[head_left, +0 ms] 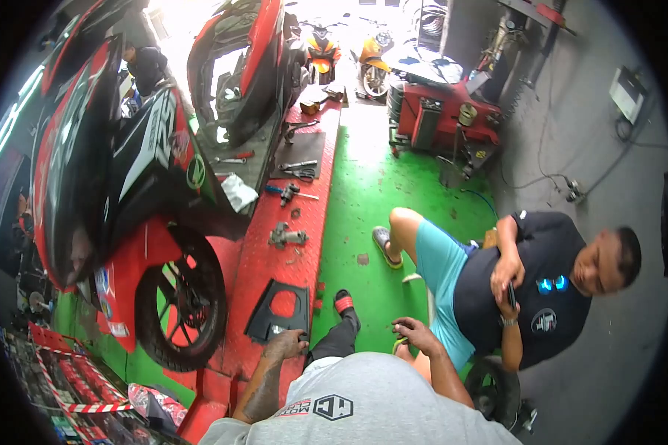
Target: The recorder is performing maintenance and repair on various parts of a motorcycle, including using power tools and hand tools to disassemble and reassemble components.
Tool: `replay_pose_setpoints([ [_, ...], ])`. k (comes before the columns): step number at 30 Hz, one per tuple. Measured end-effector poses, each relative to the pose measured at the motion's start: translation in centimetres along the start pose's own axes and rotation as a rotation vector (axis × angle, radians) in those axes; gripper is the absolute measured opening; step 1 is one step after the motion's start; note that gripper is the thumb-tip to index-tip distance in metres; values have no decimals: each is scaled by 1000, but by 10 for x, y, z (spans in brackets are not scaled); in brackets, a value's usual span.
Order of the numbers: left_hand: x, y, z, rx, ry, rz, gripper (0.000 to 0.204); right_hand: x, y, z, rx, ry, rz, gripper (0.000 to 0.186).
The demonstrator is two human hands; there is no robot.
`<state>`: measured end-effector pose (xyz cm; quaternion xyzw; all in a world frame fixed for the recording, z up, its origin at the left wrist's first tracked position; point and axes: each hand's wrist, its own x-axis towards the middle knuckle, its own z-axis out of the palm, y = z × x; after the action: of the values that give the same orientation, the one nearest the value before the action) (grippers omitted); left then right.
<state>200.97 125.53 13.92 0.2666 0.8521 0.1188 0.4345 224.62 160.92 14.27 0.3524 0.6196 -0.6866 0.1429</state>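
Note:
My left hand (287, 344) is at the lower right corner of a black plastic panel (256, 309) with a large opening. Its fingers are loosely bent and hold nothing that I can see; whether they touch the panel I cannot tell. A small shiny item (277, 329) lies on the panel. Out over the green floor, my right hand (417, 335) hangs with bent, parted fingers and nothing visible in them. Beyond the panel, a grey metal part (286, 236) and a blue-handled tool (282, 193) rest on the red lift platform (256, 263).
To the left, a red and black scooter (141, 178) stands on the platform. Pliers (298, 165) lie on a dark mat (297, 152). A seated person (527, 289) at the right holds a phone. A red machine (453, 111) stands farther back, and a wheel (492, 393) is at the lower right.

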Motion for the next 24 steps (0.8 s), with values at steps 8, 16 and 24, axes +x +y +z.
replay_pose_setpoints([
  [8,71,30,-175,-142,201,38,48,176,-168,-33,-43,62,-159,37],
  [16,122,28,-215,-391,108,-59,55,293,-281,-79,36,-1,-127,30],
  [24,250,103,-286,-704,331,-213,53,513,-442,-144,234,-16,-201,30],
])
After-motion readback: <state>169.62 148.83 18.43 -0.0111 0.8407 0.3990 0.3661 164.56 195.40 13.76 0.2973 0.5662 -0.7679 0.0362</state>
